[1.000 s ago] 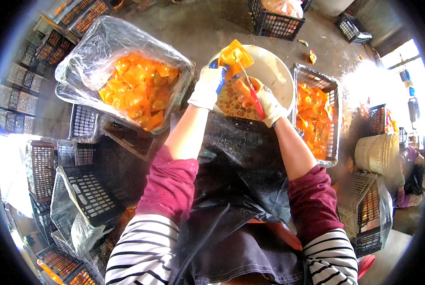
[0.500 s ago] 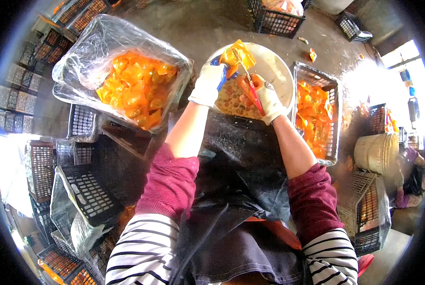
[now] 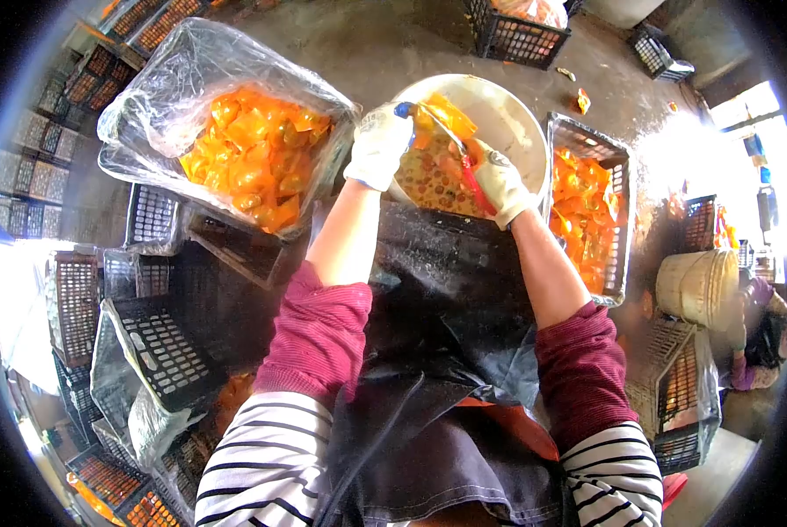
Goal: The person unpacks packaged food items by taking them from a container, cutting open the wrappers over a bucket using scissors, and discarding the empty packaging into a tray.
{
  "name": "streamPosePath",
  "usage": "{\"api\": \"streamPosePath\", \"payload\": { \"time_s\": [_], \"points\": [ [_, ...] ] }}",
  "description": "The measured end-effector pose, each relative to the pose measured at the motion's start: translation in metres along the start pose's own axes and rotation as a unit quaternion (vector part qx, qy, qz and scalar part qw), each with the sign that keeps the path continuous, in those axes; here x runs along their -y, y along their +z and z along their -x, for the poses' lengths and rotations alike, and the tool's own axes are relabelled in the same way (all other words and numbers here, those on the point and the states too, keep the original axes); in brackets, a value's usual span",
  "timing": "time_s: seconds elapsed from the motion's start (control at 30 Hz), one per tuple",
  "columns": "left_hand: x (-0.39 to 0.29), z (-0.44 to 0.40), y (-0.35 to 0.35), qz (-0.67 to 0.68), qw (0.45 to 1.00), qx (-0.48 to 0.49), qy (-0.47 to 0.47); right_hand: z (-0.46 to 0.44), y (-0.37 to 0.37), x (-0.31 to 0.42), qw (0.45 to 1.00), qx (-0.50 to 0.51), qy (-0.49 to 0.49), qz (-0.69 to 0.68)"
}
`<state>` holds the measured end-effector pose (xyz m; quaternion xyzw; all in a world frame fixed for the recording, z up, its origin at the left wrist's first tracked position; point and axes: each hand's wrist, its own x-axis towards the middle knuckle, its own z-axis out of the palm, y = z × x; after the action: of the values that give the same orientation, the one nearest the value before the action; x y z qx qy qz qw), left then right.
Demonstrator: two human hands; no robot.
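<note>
My left hand (image 3: 382,145), in a white glove with blue on the fingertips, is closed on a shiny orange packet (image 3: 450,116). The packet slants over a round whitish tub (image 3: 530,145). Red-handled scissors (image 3: 477,183) are gripped in my gloved right hand (image 3: 501,186), with their metal blades against the packet. Whether the packet is cut through cannot be made out. Inside the tub, many small round brownish pieces (image 3: 442,180) lie in cloudy liquid.
At left stands a plastic-lined crate (image 3: 138,167) heaped with orange packets (image 3: 257,158). Another crate (image 3: 620,255) of orange packets (image 3: 578,220) is right of the tub. Beyond are a black crate (image 3: 521,42) and a large pale bucket (image 3: 696,283). Another person (image 3: 762,334) is at far right.
My left hand has shifted slightly up and left. The packet has tipped lower over the tub, with the scissors still at it.
</note>
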<state>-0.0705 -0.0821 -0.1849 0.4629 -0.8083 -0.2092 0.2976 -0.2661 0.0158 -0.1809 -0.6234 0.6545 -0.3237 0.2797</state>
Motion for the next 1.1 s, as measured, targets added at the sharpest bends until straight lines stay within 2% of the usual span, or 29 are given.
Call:
{"api": "streamPosePath", "payload": {
  "time_s": [0.07,0.1,0.17,0.2,0.23,0.27,0.37,0.4,0.47,0.5,0.63,0.67,0.73,0.77,0.83,0.87,0.97,1.03,1.07,1.1],
  "points": [
    [0.004,0.003,0.0,-0.135,0.981,-0.063,0.122,-0.001,-0.005,0.005,0.969,0.105,0.132,-0.183],
    [-0.002,0.001,-0.003,-0.04,0.997,-0.058,0.039,0.0,-0.009,0.011,0.962,0.106,0.145,-0.207],
    [-0.018,-0.008,-0.006,0.149,0.98,-0.046,-0.126,0.003,-0.013,0.023,0.946,0.107,0.169,-0.255],
    [-0.017,-0.012,0.0,0.297,0.935,-0.027,-0.191,0.003,-0.014,0.023,0.932,0.099,0.178,-0.301],
    [-0.013,-0.018,0.008,0.437,0.864,-0.008,-0.25,0.003,-0.014,0.023,0.915,0.09,0.185,-0.346],
    [-0.012,-0.023,0.014,0.564,0.768,0.012,-0.302,0.003,-0.014,0.023,0.897,0.082,0.192,-0.39],
    [-0.058,-0.018,0.008,0.705,0.642,0.003,-0.301,0.002,-0.008,0.026,0.891,0.041,0.187,-0.412],
    [-0.052,-0.02,0.018,0.678,0.683,-0.013,-0.272,0.001,-0.009,0.022,0.904,0.049,0.178,-0.385],
    [-0.045,-0.018,0.008,0.414,0.878,0.001,-0.239,0.001,-0.009,0.008,0.928,0.064,0.163,-0.33],
    [-0.047,-0.017,0.003,0.378,0.895,-0.003,-0.239,-0.001,-0.003,0.0,0.941,0.051,0.133,-0.308],
    [-0.05,-0.014,-0.008,0.254,0.933,0.016,-0.256,-0.009,0.009,-0.013,0.985,-0.005,0.026,-0.172],
    [-0.043,-0.013,-0.001,0.247,0.945,-0.015,-0.212,-0.01,0.009,-0.013,0.992,-0.022,0.003,-0.125],
    [-0.023,-0.011,0.019,0.231,0.962,-0.073,-0.123,-0.005,0.002,0.001,0.998,-0.026,0.017,-0.05],
    [-0.022,-0.013,0.02,0.228,0.959,-0.072,-0.15,-0.002,-0.003,0.008,0.999,-0.028,0.024,-0.013],
    [-0.022,-0.016,0.019,0.222,0.951,-0.069,-0.204,-0.001,-0.018,0.021,0.976,0.061,0.151,-0.143],
    [-0.023,-0.016,0.017,0.212,0.955,-0.082,-0.19,0.0,-0.021,0.025,0.949,0.105,0.212,-0.207],
    [-0.031,-0.013,0.01,0.173,0.965,-0.105,-0.165,0.0,-0.015,0.02,0.957,0.078,0.173,-0.217],
    [-0.043,-0.01,0.001,0.14,0.971,-0.102,-0.166,-0.004,0.0,-0.005,0.999,0.001,0.03,-0.026],
    [-0.042,-0.009,0.0,0.087,0.984,-0.078,-0.134,-0.006,0.002,-0.008,0.996,-0.039,-0.043,0.071],
    [-0.04,-0.007,-0.001,0.034,0.993,-0.052,-0.101,-0.006,0.002,-0.011,0.999,0.0,0.03,-0.037]
  ]
}}
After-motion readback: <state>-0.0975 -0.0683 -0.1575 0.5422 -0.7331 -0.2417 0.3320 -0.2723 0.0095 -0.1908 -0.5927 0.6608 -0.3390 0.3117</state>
